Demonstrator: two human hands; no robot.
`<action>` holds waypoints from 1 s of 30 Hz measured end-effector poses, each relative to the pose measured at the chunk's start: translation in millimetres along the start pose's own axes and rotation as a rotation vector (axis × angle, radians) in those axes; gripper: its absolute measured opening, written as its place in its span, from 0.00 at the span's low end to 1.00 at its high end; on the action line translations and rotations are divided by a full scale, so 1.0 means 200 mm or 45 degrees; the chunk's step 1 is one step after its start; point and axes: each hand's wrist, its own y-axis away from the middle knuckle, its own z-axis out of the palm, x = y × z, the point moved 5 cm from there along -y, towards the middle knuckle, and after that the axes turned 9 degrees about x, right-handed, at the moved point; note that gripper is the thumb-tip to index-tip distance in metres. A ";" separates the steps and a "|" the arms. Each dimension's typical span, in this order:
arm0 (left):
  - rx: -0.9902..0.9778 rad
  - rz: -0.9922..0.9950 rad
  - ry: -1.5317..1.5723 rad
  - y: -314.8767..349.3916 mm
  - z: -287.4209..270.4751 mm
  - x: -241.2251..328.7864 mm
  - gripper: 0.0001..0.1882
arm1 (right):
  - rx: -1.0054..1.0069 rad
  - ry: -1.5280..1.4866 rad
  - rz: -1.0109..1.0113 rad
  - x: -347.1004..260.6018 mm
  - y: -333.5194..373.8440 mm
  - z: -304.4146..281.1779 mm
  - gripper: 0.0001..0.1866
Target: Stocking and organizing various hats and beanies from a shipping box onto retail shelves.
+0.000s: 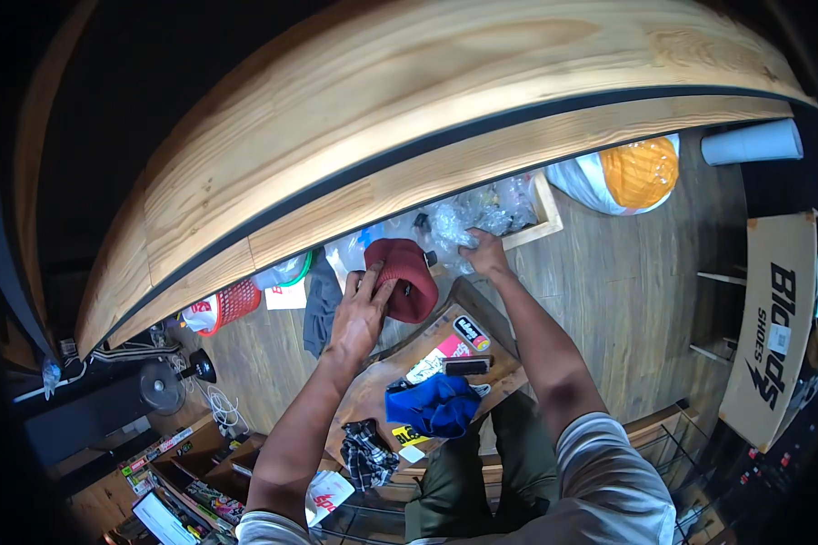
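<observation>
My left hand (358, 320) grips a dark red knitted beanie (393, 265) by its near left side. The beanie is held above the floor in front of the small wooden table (354, 409), its dark opening turned partly toward me. Farther right, my right hand (487, 256) has its fingers closed on crumpled clear plastic (453, 225) at the edge of a wooden tray (549, 218). Several more pieces of clear plastic lie in that tray. On the small table are a blue cloth item (441, 404), a dark brush (468, 365) and several stickers.
A thick wooden tabletop (427, 91) hangs over the tray's far side. A checked cloth (367, 456) lies at the small table's left edge. Also around are a red basket (236, 305), a yellow-and-white bundle (636, 174), a large cardboard box (768, 336) and a fan (162, 389).
</observation>
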 end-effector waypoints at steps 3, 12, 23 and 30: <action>-0.013 -0.052 0.070 0.01 -0.03 0.02 0.23 | -0.194 -0.051 0.187 -0.12 0.07 -0.22 0.24; -0.075 0.064 0.079 -0.12 -0.11 0.27 0.30 | 0.151 -0.459 0.221 -0.23 0.42 -0.98 0.16; 0.037 0.004 0.611 -0.09 -0.63 0.69 0.33 | 0.558 0.157 -0.288 -1.23 1.27 -1.40 0.23; 0.115 0.425 0.541 -0.01 -1.14 1.12 0.30 | 0.474 0.326 -0.329 -1.48 1.44 -1.46 0.18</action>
